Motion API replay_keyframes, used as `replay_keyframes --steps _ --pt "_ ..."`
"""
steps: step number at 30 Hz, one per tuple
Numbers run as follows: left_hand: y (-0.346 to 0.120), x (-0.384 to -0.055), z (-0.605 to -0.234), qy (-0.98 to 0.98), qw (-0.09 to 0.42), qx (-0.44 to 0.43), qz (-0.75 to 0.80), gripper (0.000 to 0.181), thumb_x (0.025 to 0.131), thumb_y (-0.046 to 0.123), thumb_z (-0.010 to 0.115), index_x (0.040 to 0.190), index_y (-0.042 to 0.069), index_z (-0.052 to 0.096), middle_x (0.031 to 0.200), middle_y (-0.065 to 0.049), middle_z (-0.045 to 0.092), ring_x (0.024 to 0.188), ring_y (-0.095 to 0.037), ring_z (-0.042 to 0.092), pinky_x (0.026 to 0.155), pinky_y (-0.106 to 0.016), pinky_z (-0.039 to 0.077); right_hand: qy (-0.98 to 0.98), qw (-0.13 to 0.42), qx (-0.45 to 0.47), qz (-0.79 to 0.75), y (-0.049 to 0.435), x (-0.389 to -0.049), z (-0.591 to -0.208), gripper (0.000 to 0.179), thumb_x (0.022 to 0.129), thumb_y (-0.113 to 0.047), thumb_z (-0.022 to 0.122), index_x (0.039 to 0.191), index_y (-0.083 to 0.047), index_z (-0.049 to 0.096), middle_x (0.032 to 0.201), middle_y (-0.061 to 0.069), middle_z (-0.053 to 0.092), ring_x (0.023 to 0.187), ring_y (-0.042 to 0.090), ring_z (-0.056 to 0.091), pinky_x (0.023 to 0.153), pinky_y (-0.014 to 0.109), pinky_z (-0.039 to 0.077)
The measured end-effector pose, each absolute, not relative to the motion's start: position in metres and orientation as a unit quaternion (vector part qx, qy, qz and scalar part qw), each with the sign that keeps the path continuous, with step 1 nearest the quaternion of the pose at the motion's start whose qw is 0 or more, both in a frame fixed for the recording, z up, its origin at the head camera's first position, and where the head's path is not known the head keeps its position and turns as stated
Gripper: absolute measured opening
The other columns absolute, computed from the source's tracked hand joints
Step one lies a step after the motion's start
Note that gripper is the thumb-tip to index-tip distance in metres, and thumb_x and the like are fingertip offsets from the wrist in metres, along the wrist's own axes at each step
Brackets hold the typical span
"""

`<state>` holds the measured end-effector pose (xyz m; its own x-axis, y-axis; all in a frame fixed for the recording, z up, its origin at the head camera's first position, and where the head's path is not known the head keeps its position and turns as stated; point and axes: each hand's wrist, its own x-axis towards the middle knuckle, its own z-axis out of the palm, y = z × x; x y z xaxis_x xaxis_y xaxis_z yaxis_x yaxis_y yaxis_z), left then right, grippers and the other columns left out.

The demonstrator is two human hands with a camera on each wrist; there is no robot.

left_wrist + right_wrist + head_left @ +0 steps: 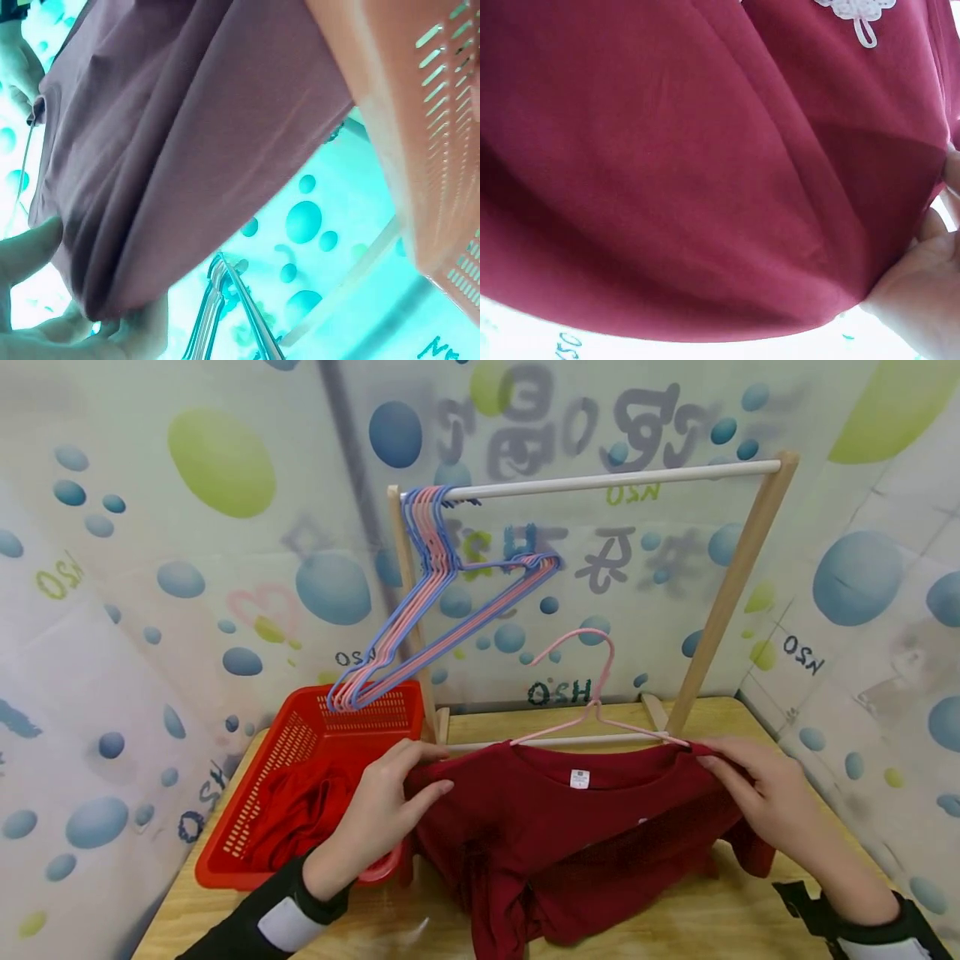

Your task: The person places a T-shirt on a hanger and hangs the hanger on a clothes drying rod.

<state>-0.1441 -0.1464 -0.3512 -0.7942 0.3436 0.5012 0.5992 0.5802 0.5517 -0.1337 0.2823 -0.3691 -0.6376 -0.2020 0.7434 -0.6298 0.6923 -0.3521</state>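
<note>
A dark red long-sleeved shirt [570, 827] hangs spread between both hands above the table, its white neck label facing up. Inside its neckline sits a pink hanger [600, 702], the hook standing upright and free of any rail. My left hand [393, 793] pinches the shirt at its left shoulder, thumb on top. At the opposite shoulder my right hand [772, 789] pinches the cloth between thumb and fingers. The right wrist view shows a white lace-like decoration [862, 15] on the shirt; the left wrist view shows the folded shoulder cloth between fingers and thumb.
A wooden rack with a white rail [615, 481] stands at the table's back. Several blue and pink hangers [427, 602] hang at its left end. Below them, a red plastic basket [217, 852] holds red cloth [307, 810]. A patterned curtain surrounds the wooden table [720, 714].
</note>
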Motion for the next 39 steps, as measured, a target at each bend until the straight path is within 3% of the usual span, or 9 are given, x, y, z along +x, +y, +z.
replay_keyframes --steps 8,14,21,25,30,32,35,37,39 --pt "-0.152 -0.143 -0.352 -0.889 0.129 -0.236 -0.37 0.032 0.084 -0.009 0.076 0.112 0.005 0.07 0.1 -0.001 0.071 0.086 -0.011 0.065 0.074 -0.029 0.056 -0.862 0.331 0.23 0.306 0.301 -0.135 -0.373 0.021 0.085 0.014 0.071 0.101 0.001 0.075 0.107 -0.031 0.061 0.097 -0.02 0.051 0.083 0.003 0.038" --pt "-0.154 -0.143 -0.35 -0.878 0.156 -0.231 -0.39 0.018 0.089 -0.004 0.073 0.103 0.008 0.072 0.089 0.002 0.073 0.081 -0.01 0.068 0.072 -0.028 0.057 -0.881 0.299 0.203 0.306 0.312 -0.138 -0.377 0.02 0.088 0.01 0.071 0.105 0.001 0.075 0.109 -0.036 0.058 0.094 -0.021 0.051 0.078 0.003 0.04" --pt "-0.158 -0.145 -0.348 -0.866 0.204 -0.229 -0.396 0.014 0.087 -0.002 0.076 0.095 0.009 0.079 0.086 0.004 0.078 0.076 -0.008 0.07 0.064 -0.025 0.054 -0.882 0.284 0.196 0.32 0.318 -0.139 -0.379 0.02 0.089 0.009 0.07 0.107 0.0 0.075 0.11 -0.039 0.057 0.091 -0.019 0.052 0.075 0.003 0.039" --pt "-0.159 -0.145 -0.346 -0.873 0.227 -0.223 -0.37 0.012 0.087 -0.004 0.076 0.091 0.008 0.074 0.079 0.004 0.072 0.069 -0.006 0.062 0.06 -0.026 0.05 -0.88 0.274 0.193 0.337 0.321 -0.138 -0.379 0.028 0.091 0.009 0.068 0.11 -0.01 0.077 0.111 -0.04 0.057 0.091 -0.018 0.052 0.075 0.004 0.039" --pt "-0.162 -0.143 -0.343 -0.883 0.237 -0.206 -0.349 0.013 0.088 -0.005 0.075 0.09 0.006 0.07 0.077 0.001 0.068 0.069 -0.007 0.058 0.063 -0.028 0.052 -0.88 0.26 0.151 0.368 0.329 -0.135 -0.379 0.047 0.095 0.004 0.065 0.117 -0.037 0.072 0.111 -0.045 0.053 0.093 -0.023 0.051 0.073 0.002 0.039" --pt "-0.163 -0.143 -0.344 -0.889 0.228 -0.199 -0.344 0.012 0.089 -0.005 0.073 0.091 0.007 0.069 0.077 0.001 0.067 0.068 -0.008 0.057 0.062 -0.028 0.052 -0.883 0.259 0.138 0.367 0.33 -0.133 -0.378 0.041 0.095 0.003 0.066 0.115 -0.031 0.074 0.111 -0.045 0.052 0.093 -0.024 0.051 0.073 0.001 0.039" --pt "-0.162 -0.144 -0.348 -0.899 0.207 -0.192 -0.336 0.01 0.09 -0.004 0.072 0.091 0.006 0.068 0.078 0.0 0.067 0.069 -0.008 0.056 0.062 -0.028 0.051 -0.89 0.264 0.135 0.347 0.327 -0.131 -0.377 0.022 0.094 0.001 0.069 0.11 -0.01 0.077 0.109 -0.045 0.051 0.091 -0.024 0.049 0.073 0.001 0.038" --pt "-0.161 -0.145 -0.351 -0.903 0.198 -0.194 -0.329 0.007 0.092 -0.002 0.07 0.092 0.005 0.068 0.079 0.0 0.067 0.069 -0.008 0.057 0.062 -0.028 0.051 -0.893 0.27 0.143 0.331 0.322 -0.13 -0.375 0.018 0.092 0.002 0.071 0.11 0.001 0.075 0.109 -0.044 0.052 0.092 -0.025 0.048 0.075 0.001 0.039" --pt "-0.159 -0.145 -0.353 -0.903 0.196 -0.198 -0.326 0.005 0.093 -0.002 0.069 0.093 0.003 0.068 0.081 -0.001 0.067 0.072 -0.009 0.059 0.064 -0.029 0.052 -0.895 0.277 0.153 0.313 0.317 -0.129 -0.374 0.019 0.09 0.001 0.073 0.109 0.001 0.075 0.108 -0.042 0.053 0.092 -0.024 0.048 0.075 0.001 0.039"
